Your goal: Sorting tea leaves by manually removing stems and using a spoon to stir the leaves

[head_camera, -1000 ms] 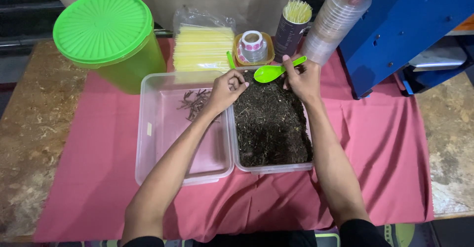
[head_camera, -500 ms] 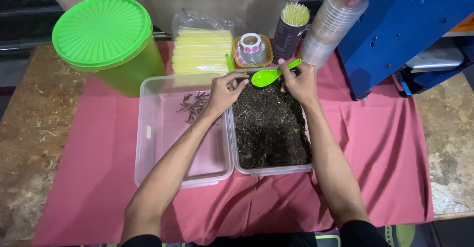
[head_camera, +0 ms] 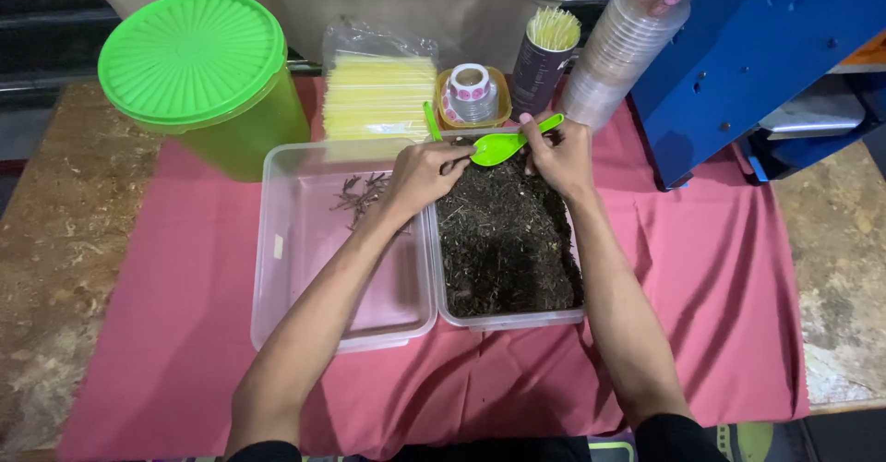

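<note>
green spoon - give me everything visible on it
The green spoon is bright lime, glossy, plastic by its look, one piece with an oval bowl and a flat handle. It lies nearly level over the far end of the soil-filled tub, bowl toward the left hand, handle running up-right. The right hand holds the handle; left fingers touch the bowl's edge. Whether the bowl holds anything is unclear.

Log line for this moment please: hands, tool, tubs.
right hand: holds green spoon | left hand: fingers at spoon bowl | over soil tub | twigs in clear tub

2 clear tubs [head_camera: 343, 240], 1 green spoon [head_camera: 509, 142], 1 green-lidded bucket [head_camera: 198, 65], 1 sticker roll [head_camera: 470, 84]
</note>
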